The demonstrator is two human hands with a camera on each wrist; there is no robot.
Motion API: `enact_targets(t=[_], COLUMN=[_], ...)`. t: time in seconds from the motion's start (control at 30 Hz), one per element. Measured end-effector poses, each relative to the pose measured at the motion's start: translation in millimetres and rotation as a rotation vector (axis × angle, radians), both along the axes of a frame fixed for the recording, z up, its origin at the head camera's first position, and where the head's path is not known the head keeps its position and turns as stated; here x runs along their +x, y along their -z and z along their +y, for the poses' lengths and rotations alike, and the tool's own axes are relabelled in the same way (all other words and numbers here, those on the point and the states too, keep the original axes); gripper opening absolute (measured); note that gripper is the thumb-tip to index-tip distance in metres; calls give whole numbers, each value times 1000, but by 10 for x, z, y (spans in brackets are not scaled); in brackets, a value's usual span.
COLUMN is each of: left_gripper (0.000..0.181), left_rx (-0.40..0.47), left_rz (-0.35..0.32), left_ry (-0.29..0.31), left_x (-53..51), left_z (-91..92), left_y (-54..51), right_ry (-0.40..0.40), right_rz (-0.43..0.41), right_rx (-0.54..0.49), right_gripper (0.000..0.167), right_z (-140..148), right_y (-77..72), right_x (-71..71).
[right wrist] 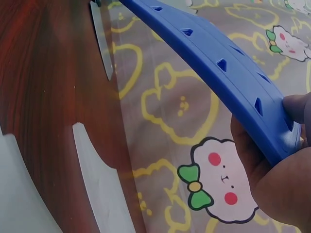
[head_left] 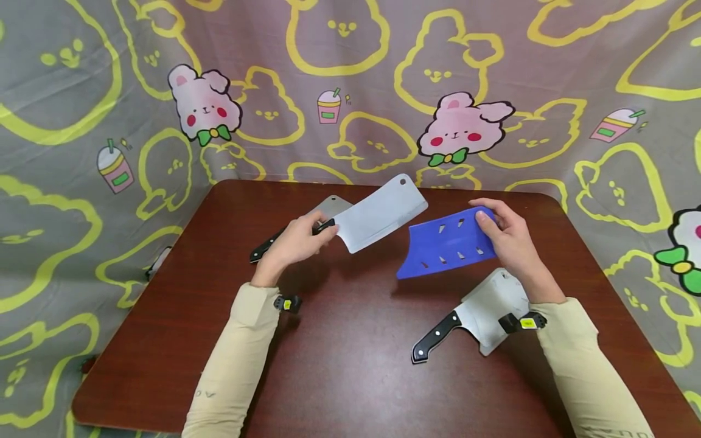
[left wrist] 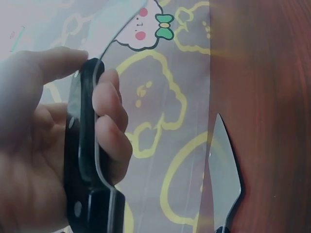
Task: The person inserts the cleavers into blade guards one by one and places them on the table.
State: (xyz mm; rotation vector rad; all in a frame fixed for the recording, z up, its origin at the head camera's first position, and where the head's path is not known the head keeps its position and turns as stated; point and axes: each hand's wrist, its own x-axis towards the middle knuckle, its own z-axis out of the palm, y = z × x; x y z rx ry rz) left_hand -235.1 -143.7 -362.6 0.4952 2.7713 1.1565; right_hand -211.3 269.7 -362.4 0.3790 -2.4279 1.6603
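Note:
My left hand (head_left: 296, 240) grips a cleaver (head_left: 383, 213) by its black riveted handle (left wrist: 82, 145). Its broad blade is bare and points up and to the right above the table. In my right hand (head_left: 512, 243) is a blue slotted blade sheath (head_left: 446, 246), pinched at its right end between thumb and fingers. The sheath hangs in the air, apart from the blade. Behind my left hand lies a second cleaver (head_left: 331, 205), partly hidden. A third cleaver (head_left: 436, 336) lies below my right hand, its blade overlapping a pale flat piece and partly covered by the wrist.
The brown wooden table (head_left: 350, 353) has rounded corners. Directly behind it hangs a patterned curtain (head_left: 372, 91) with cartoon rabbits. A small dark object (head_left: 159, 263) shows beyond the table's left edge. Both wrists carry small black cameras.

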Motion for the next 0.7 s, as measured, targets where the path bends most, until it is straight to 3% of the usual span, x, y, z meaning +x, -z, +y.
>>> enact_targets(t=[0.13,0.4,0.7], left_gripper=[28,29,31], left_rx=[36,59,71], left_rz=[-1,13,21], left_ry=[25,36,36], left_x=[8,25,44], left_z=[-12,-48,-63], left_y=[-41,-98,-52], right_ry=[-13,-78,-59], right_rz=[-4,24,39], right_rx=[-102,-476,-541], right_gripper=[36,31,36], right_z=[78,207,256], right_y=[-27,-68,-96], right_x=[2,-40,-29])
